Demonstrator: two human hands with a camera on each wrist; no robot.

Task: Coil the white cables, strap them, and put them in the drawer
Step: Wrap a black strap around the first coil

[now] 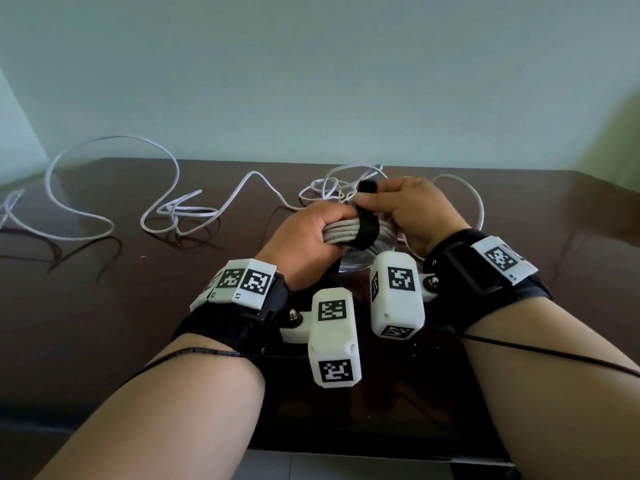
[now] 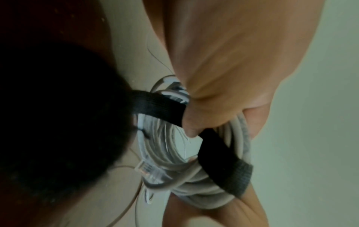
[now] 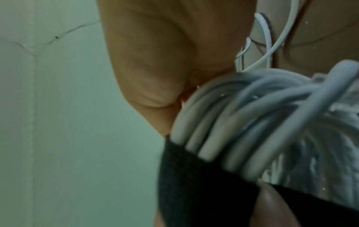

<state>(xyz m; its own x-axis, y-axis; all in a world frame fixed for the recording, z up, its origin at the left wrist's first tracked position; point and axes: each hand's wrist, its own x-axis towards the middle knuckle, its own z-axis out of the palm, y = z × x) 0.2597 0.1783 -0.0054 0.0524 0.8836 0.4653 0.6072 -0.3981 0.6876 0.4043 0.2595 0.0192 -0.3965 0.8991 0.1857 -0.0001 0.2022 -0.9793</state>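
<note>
1. The coiled white cable (image 1: 341,233) is held between both hands above the desk (image 1: 536,220); a black strap (image 1: 366,230) loops around it.
2. The left hand (image 1: 308,237) grips the coil; the right hand (image 1: 408,209) pinches the strap's free end.
3. Loose white cables (image 1: 104,216) sprawl beyond the left hand.

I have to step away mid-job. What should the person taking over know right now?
Left hand: grips the coiled white cable above the dark table.
Right hand: pinches the free end of the black strap, which loops around the coil.
Done: one cable coiled, strap wrapped around it but not visibly fastened.
Left: close the strap. Loose white cables still lie uncoiled on the table, to the left and behind the hands; coil and strap those, then put all of them in the drawer, which is not in view.
</note>
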